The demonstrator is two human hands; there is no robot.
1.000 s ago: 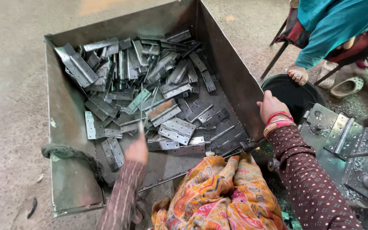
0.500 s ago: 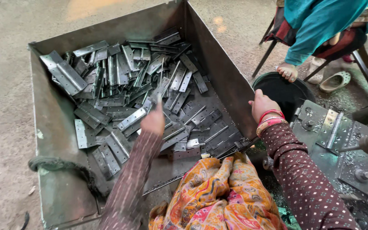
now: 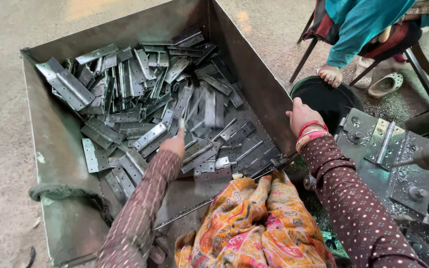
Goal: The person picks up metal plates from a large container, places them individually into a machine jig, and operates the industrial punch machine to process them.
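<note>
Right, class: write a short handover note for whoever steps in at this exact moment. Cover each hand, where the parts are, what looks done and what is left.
Left hand: inside the metal bin, lifting a blurred hinge plate from the heap; grip not clearly visible.
Right hand: empty, resting on the bin's right wall, beside the black bucket.
Parts: loose hinge plates fill the bin. A drilling jig sits to the right, metal shavings around it.
Done: one plate picked.
Left: most of the heap remains in the bin.
</note>
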